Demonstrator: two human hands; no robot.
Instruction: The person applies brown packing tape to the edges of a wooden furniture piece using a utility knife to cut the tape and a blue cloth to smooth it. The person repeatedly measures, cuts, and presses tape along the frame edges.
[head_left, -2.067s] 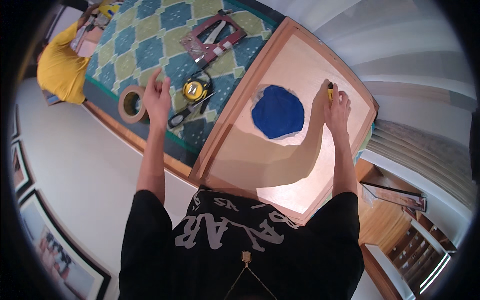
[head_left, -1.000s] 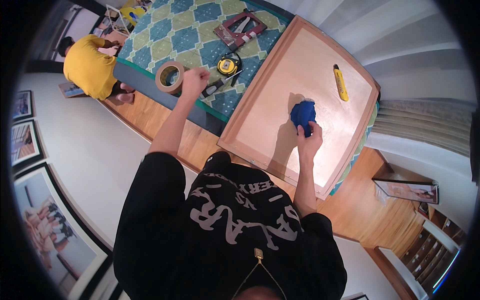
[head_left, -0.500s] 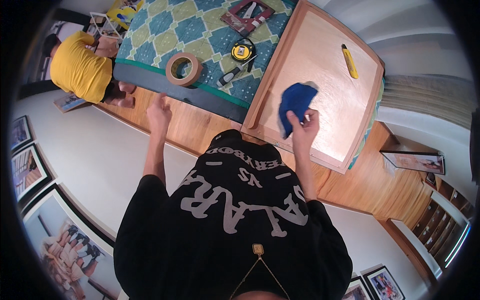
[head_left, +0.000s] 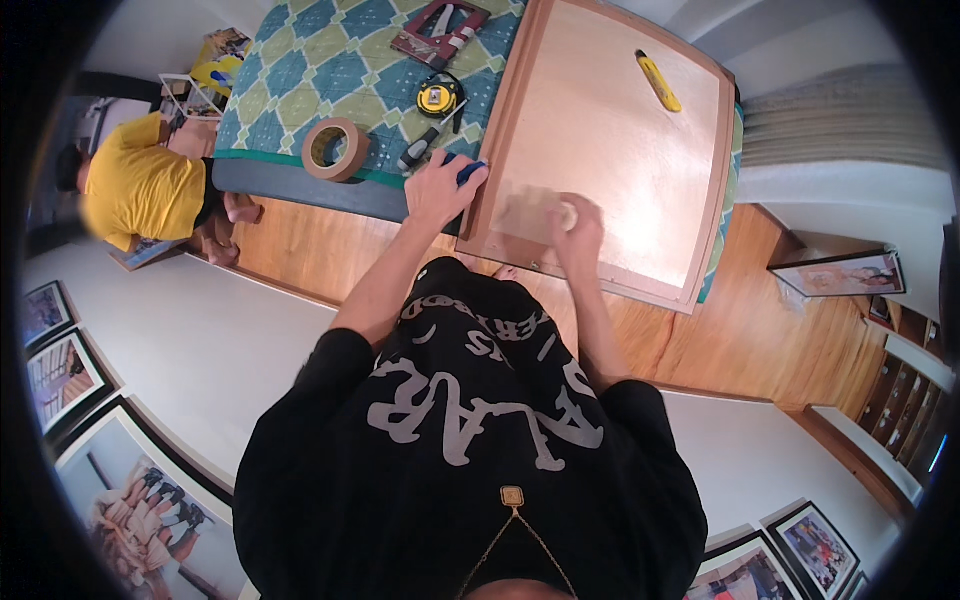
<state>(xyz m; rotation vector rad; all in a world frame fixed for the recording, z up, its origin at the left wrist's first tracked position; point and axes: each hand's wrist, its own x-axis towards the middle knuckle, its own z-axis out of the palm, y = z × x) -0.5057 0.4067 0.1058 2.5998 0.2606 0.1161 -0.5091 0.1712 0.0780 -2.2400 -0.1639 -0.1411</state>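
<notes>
At the left edge of a large wooden picture frame [head_left: 483, 195], my left hand [head_left: 440, 195] is closed on a blue cloth [head_left: 468, 173], mostly covered by the fingers. My right hand [head_left: 578, 240] hovers over the near part of the frame's glossy backing panel [head_left: 610, 110]. Its fingers look curled but are smeared by motion, and a pale round spot shows at them that I cannot make out. On the panel's far right lies a yellow utility knife [head_left: 658, 80]. Closest to my left hand, on the quilt, is a screwdriver [head_left: 419, 147].
The patterned quilt [head_left: 290, 100] also bears a brown tape roll [head_left: 336, 149], a yellow tape measure [head_left: 437, 96] and a dark red staple gun [head_left: 440, 35]. A person in a yellow shirt [head_left: 150, 185] crouches at the left. A picture frame [head_left: 838, 273] leans at the right.
The blue cloth has passed from my right hand to my left. My left hand has come right to the frame's edge; my right hand has shifted slightly left. The view has turned slightly.
</notes>
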